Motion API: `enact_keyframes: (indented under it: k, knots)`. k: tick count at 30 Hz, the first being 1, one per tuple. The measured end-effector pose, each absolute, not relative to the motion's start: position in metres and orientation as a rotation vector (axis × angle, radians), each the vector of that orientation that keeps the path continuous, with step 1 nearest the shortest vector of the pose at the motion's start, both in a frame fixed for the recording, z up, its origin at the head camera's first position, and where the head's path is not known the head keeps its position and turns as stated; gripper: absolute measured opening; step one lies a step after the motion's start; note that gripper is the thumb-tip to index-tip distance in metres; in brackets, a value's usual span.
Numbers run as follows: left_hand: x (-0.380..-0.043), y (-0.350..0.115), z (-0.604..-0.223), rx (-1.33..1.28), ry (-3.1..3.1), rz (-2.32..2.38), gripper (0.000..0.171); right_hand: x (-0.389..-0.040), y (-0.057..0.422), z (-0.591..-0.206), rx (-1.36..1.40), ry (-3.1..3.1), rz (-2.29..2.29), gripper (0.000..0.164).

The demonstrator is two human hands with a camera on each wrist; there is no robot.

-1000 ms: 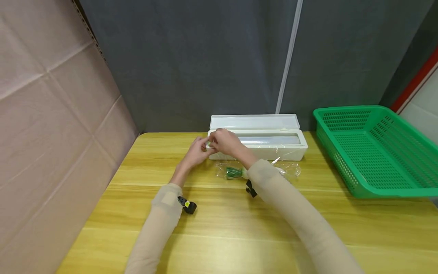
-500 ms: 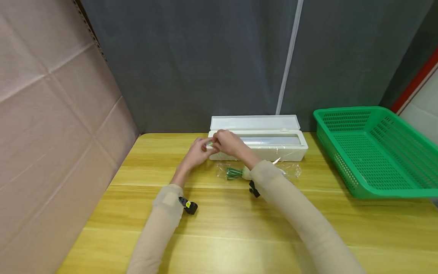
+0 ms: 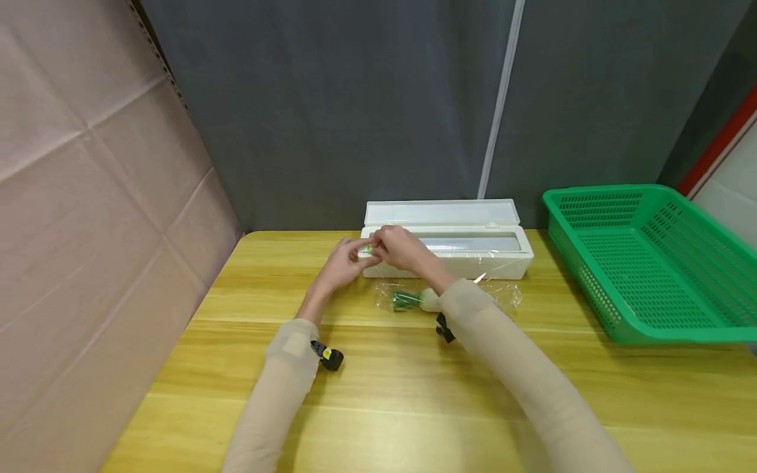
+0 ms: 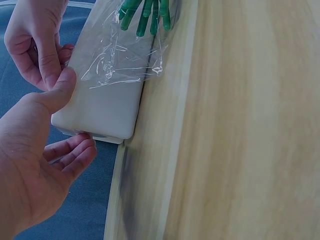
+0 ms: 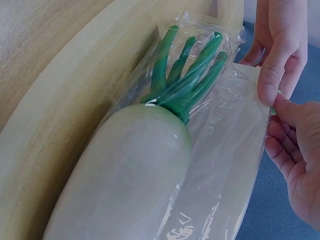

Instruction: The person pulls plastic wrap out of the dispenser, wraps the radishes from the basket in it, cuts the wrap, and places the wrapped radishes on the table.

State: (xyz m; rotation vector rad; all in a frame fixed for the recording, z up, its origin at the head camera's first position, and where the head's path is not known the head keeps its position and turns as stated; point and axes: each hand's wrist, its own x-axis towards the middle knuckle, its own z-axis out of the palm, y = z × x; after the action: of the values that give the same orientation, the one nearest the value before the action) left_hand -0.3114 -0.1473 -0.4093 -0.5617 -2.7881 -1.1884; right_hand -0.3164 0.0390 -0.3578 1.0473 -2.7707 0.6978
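A white cling film dispenser [image 3: 455, 265] stands at the back of the table, lid raised, the roll showing inside. My left hand [image 3: 342, 266] grips its left end, thumb near the front top edge and fingers at the end face. Beside the left thumb, my right hand [image 3: 399, 249] pinches a small light-green slide cutter [image 3: 368, 249] on the dispenser's front edge. Clear cling film [image 4: 112, 62] hangs down the dispenser's front. In front of it lies a white radish [image 5: 125, 170] with green stems [image 5: 182, 85], film over it. My right forearm hides part of the radish in the head view.
A green plastic basket [image 3: 627, 315] stands at the right of the wooden table [image 3: 378, 401]. Behind the dispenser rises a dark grey partition [image 3: 355, 118], and a pale wall covering [image 3: 89, 230] borders the left side.
My right hand and forearm have shifted slightly right, and the green slide cutter shows a little farther right. My left hand stays at the dispenser's left end.
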Motion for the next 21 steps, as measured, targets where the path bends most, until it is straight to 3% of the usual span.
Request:
enact_keyframes:
  k: [21]
  knots:
    - [-0.317, -0.145, -0.414, -0.531, -2.777, -1.303, 0.058, -0.313, 0.116, -0.356, 0.993, -2.805, 0.712, 0.007]
